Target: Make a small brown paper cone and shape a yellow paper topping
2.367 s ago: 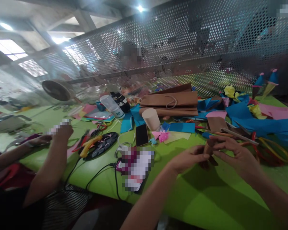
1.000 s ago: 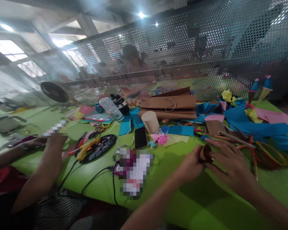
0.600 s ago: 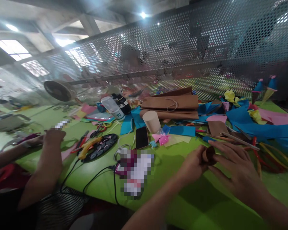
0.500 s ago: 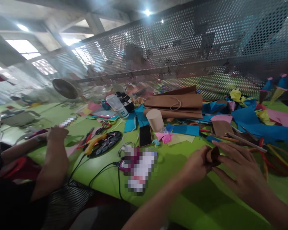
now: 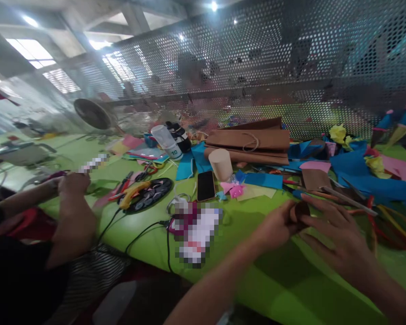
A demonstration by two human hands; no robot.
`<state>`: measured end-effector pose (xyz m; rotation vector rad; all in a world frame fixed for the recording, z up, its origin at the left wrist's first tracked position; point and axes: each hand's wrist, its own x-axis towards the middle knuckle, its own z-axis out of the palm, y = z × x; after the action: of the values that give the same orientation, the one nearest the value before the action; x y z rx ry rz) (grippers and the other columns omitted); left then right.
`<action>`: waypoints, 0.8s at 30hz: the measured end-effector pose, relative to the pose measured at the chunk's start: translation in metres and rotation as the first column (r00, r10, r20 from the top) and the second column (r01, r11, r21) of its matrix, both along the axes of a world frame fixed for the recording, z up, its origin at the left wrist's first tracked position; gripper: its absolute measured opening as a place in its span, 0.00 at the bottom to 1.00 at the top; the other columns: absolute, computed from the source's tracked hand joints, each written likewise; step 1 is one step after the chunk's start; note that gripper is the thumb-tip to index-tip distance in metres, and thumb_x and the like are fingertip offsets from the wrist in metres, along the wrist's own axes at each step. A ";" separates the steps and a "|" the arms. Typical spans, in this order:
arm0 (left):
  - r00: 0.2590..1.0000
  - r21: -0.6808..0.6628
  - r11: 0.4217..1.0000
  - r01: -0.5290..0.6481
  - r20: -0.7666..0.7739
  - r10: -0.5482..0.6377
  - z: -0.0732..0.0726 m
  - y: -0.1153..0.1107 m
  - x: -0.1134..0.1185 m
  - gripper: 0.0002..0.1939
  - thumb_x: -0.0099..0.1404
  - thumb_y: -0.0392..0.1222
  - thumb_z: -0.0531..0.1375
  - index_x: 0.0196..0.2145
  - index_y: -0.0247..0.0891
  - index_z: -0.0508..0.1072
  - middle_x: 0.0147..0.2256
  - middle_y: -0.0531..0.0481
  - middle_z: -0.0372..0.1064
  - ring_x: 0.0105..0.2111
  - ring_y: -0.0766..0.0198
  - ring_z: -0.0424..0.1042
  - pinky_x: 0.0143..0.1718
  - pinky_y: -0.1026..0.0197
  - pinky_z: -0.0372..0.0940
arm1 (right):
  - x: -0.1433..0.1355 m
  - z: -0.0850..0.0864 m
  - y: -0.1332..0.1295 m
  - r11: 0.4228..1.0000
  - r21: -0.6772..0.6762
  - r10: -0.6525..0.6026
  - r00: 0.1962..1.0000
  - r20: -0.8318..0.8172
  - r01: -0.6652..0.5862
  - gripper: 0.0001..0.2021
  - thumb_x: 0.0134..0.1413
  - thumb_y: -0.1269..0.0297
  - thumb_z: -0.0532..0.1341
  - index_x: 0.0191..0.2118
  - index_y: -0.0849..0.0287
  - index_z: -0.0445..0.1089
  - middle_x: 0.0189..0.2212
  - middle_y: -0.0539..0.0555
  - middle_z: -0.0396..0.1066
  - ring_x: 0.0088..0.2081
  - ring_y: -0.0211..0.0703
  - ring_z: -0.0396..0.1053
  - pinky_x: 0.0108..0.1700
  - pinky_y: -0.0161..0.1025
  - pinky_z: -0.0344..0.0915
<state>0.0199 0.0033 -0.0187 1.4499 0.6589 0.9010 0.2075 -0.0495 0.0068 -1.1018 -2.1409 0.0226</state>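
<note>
A small brown rolled piece (image 5: pixel 301 211) is held above the green table (image 5: pixel 257 289) at the right. My left hand (image 5: pixel 279 225) is closed around its left side. My right hand (image 5: pixel 338 230) touches its right side with the fingertips, the other fingers spread out. Behind the hands lie a blue sheet (image 5: pixel 264 180), a pale yellow sheet (image 5: pixel 257 192) and a bright pink piece (image 5: pixel 236 191). Close by stands a cream cylinder (image 5: pixel 220 165), with a dark phone (image 5: pixel 205 186) beside it.
A yellow glue gun (image 5: pixel 133 195) rests on a round black tray (image 5: pixel 155 194), its cable running off the table edge. Another person's hands (image 5: pixel 74 183) are at the left. Folded brown material (image 5: pixel 250 144) and scissors (image 5: pixel 370 203) lie farther back.
The brown piece has turned slightly between my hands, its round face now showing darker. The view has shifted a little. The other person's hands have moved slightly left.
</note>
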 end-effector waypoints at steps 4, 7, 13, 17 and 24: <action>0.965 -0.081 0.968 -0.239 0.095 0.246 0.007 0.015 -0.006 0.14 0.55 0.42 0.71 0.35 0.38 0.70 0.31 0.55 0.64 0.33 0.67 0.63 0.38 0.63 0.62 | 0.016 -0.001 0.011 0.992 -0.116 -0.065 0.984 -0.165 0.046 0.16 0.67 0.60 0.62 0.59 0.43 0.70 0.66 0.55 0.63 0.66 0.58 0.62 0.65 0.58 0.62; 0.945 -0.160 0.936 -0.313 0.040 0.323 0.008 0.024 -0.014 0.19 0.50 0.47 0.74 0.31 0.37 0.70 0.28 0.57 0.63 0.30 0.68 0.61 0.35 0.63 0.59 | 0.028 -0.011 0.023 0.969 -0.236 -0.101 0.990 -0.099 0.075 0.12 0.67 0.58 0.61 0.54 0.47 0.73 0.58 0.56 0.73 0.62 0.59 0.67 0.63 0.60 0.64; 0.966 -0.145 0.955 -0.257 -0.067 0.250 -0.006 0.027 -0.018 0.21 0.49 0.46 0.75 0.37 0.34 0.76 0.30 0.54 0.70 0.31 0.66 0.66 0.37 0.62 0.62 | 0.038 -0.031 0.032 0.941 -0.324 -0.080 0.995 0.064 0.096 0.19 0.58 0.69 0.57 0.53 0.51 0.74 0.57 0.57 0.74 0.61 0.60 0.68 0.60 0.62 0.66; 0.965 -0.071 0.981 -0.182 -0.203 0.165 -0.011 0.021 -0.016 0.19 0.52 0.48 0.73 0.36 0.34 0.77 0.31 0.52 0.72 0.31 0.64 0.68 0.35 0.62 0.62 | 0.037 -0.037 0.034 0.943 -0.300 -0.109 0.985 0.137 0.146 0.20 0.52 0.73 0.57 0.49 0.53 0.76 0.51 0.58 0.78 0.55 0.62 0.72 0.57 0.63 0.67; 0.939 -0.048 0.995 -0.087 -0.337 0.066 -0.011 0.011 -0.011 0.19 0.54 0.51 0.72 0.37 0.34 0.80 0.30 0.51 0.73 0.32 0.61 0.70 0.34 0.63 0.63 | 0.028 -0.030 0.029 0.979 -0.160 -0.117 0.989 0.086 0.130 0.10 0.62 0.67 0.59 0.42 0.50 0.77 0.40 0.54 0.80 0.45 0.58 0.76 0.48 0.56 0.70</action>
<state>0.0085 0.0145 -0.0301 1.5452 0.9945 0.6900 0.2359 -0.0209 -0.0233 -1.3503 -2.1641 0.1039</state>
